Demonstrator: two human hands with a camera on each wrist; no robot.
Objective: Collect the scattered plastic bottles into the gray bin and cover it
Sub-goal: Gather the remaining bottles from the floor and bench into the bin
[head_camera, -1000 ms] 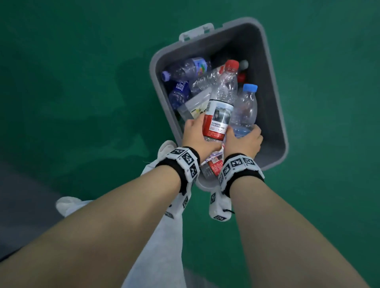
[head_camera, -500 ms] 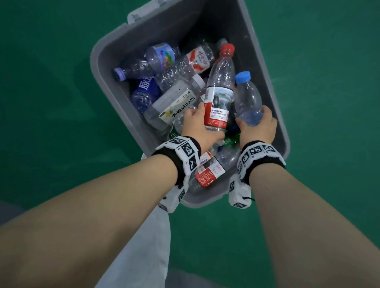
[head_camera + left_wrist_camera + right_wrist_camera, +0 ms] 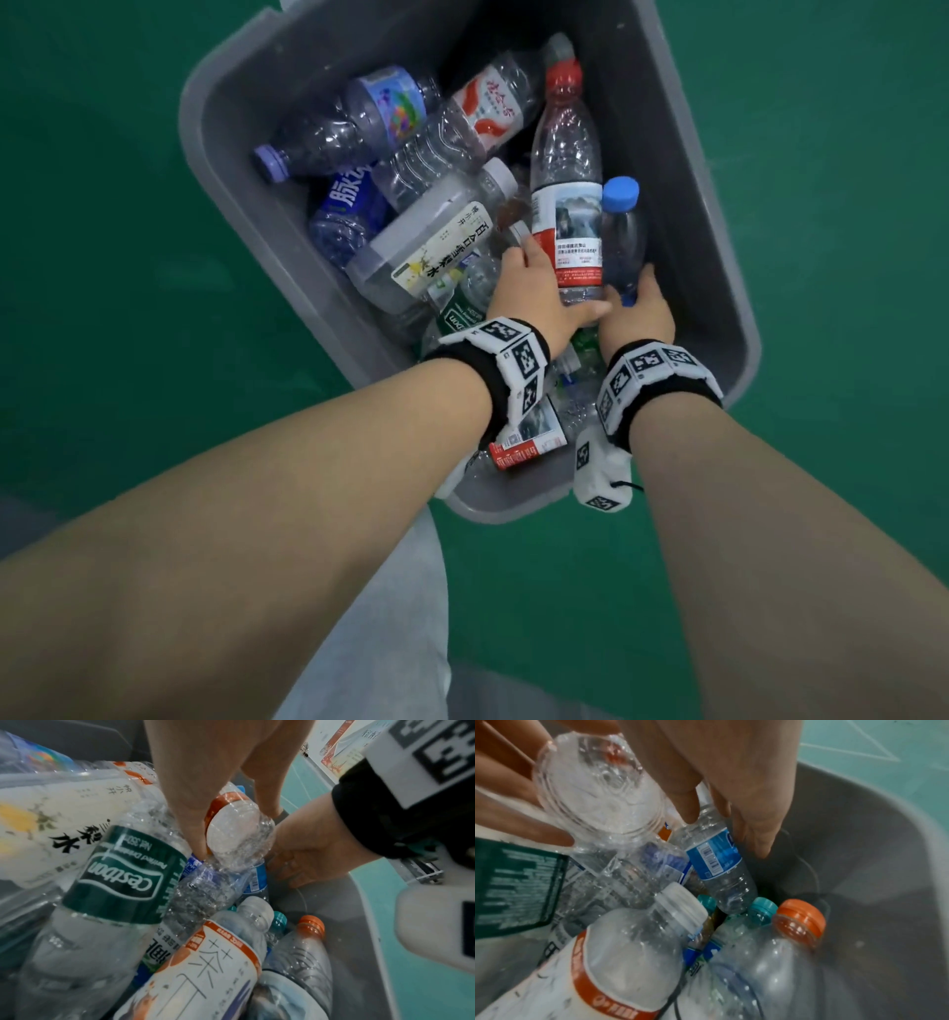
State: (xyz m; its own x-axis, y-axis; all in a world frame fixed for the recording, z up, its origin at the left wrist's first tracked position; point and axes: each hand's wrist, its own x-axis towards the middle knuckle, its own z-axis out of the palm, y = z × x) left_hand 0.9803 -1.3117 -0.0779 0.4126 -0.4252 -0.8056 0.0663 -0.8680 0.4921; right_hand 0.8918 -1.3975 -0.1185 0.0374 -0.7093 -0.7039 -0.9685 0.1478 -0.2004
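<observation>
The gray bin (image 3: pixel 192 139) stands on the green floor, piled with several empty plastic bottles. Both hands are down inside it. My left hand (image 3: pixel 554 282) grips the base of a clear bottle with a red cap and a red-and-white label (image 3: pixel 567 216). In the left wrist view the thumb (image 3: pixel 191 825) and fingers wrap that bottle's base (image 3: pixel 239 839). My right hand (image 3: pixel 637 303) holds the lower part of a small blue-capped bottle (image 3: pixel 622 231) just to its right. The right wrist view shows its blue label (image 3: pixel 713 858) between thumb and fingers.
Loose in the bin lie a purple-capped bottle (image 3: pixel 328 144), a square white-labelled bottle (image 3: pixel 436 246) and a green-labelled bottle (image 3: pixel 123 870). The bin's right wall (image 3: pixel 859 862) is close to my right hand. Green floor (image 3: pixel 102 308) surrounds the bin, and a gray trouser leg (image 3: pixel 385 616) is below.
Both hands have sunk lower into the bin, each still holding its bottle, so the two bottles now lie closer to the pile. The view has moved nearer to the bin.
</observation>
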